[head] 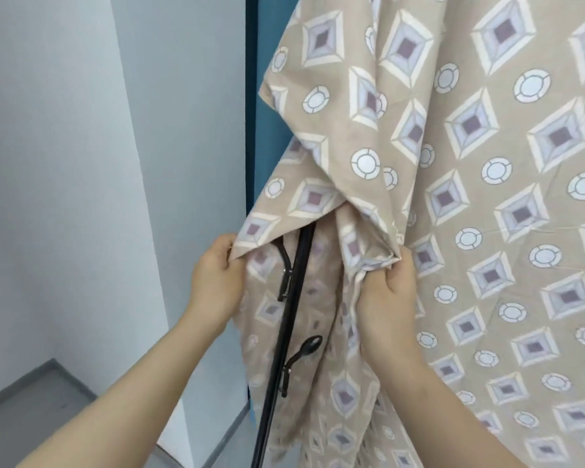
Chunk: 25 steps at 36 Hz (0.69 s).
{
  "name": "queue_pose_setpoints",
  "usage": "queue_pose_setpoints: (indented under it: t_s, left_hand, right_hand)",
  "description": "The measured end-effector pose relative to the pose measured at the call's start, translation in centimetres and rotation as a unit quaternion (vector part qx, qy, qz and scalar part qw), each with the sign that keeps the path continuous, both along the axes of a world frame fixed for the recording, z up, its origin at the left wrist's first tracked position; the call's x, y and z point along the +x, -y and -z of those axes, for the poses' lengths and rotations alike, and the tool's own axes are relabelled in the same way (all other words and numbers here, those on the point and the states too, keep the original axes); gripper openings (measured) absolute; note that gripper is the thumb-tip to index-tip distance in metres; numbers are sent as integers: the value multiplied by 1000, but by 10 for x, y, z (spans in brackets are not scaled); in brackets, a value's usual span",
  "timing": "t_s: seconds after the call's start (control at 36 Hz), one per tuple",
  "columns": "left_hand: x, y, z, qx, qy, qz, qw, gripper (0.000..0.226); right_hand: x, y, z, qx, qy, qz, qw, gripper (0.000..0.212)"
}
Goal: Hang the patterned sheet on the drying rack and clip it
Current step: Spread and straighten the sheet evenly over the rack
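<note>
No text, label, brand, number or sign can be read anywhere — the patterned sheet [470, 197] bears only printed diamonds and ringed circles, and the black pole of the drying rack [285, 332] shows no legible marking.

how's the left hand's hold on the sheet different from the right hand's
The left hand pinches a flat edge of the sheet, left of the black pole; the right hand grips a bunched fold, right of the pole. The left hand sits slightly higher than the right. Both hold the same sheet.
</note>
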<state>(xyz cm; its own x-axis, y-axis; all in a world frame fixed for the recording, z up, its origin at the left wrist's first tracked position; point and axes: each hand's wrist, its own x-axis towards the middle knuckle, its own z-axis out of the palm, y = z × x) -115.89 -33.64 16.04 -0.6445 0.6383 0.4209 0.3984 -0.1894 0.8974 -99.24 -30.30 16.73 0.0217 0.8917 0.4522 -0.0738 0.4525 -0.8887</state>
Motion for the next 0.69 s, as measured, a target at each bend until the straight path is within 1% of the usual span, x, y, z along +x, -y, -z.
queue_pose_setpoints:
  t_s: [0.03, 0.06, 0.08, 0.11, 0.14, 0.17, 0.22, 0.25, 0.28, 0.33, 0.39, 0.44, 0.53, 0.58, 0.64, 0.69]
  left_hand:
    - [-5, 5, -6, 22, 16, -31, 999, 23]
    - [-11, 12, -13, 67, 46, -63, 995, 24]
    - [-18, 20, -22, 120, 80, -92, 985, 25]
    - [-24, 28, -29, 169, 106, -106, 974, 25]
    - [-29, 37, -34, 194, 113, -97, 970, 24]
    - [-31, 44, -37, 180, 94, -66, 977, 21]
    - [-26, 56, -35, 63, 30, 30, 997, 21]
    - [-22, 59, -31, 12, 3, 65, 998, 23]
    - [-19, 61, -28, -4, -8, 78, 997, 26]
    - [-17, 64, -25, 23, 11, 63, 998, 23]
    - [-20, 66, -27, 56, 48, 52, 996, 24]
    - [-28, 70, -25, 63, 63, 46, 995, 28]
    - [-41, 78, -26, 68, 51, 56, 995, 23]
    - [-55, 83, -26, 71, 55, 61, 994, 29]
    - [-65, 86, -29, 73, 80, 60, 992, 39]
    - [-71, 83, -33, 85, 92, 55, 991, 38]
  right_hand:
    - [1, 2, -1, 5, 4, 1, 1000, 30]
    - [2, 3, -1, 13, 0, 8, 1000, 28]
    - [4, 6, -2, 24, -15, 10, 1000, 20]
    - [6, 12, -3, 38, -25, 5, 999, 8]
    - [7, 18, -3, 53, -31, -3, 998, 11]
    - [7, 24, -2, 66, -24, -24, 997, 21]
    - [4, 33, -1, 71, 18, -75, 995, 40]
    - [1, 35, 0, 71, 44, -99, 992, 45]
    - [-3, 36, 0, 74, 68, -122, 987, 45]
    - [-12, 37, -2, 89, 85, -161, 979, 29]
    - [-24, 39, -6, 110, 74, -189, 973, 15]
    - [-39, 42, -10, 111, 53, -218, 968, 15]
    - [-64, 47, -14, 88, 44, -254, 962, 21]
    - [-80, 49, -18, 77, 45, -269, 959, 22]
    - [-95, 47, -20, 63, 33, -274, 959, 20]
    - [-106, 47, -21, 23, 21, -278, 960, 14]
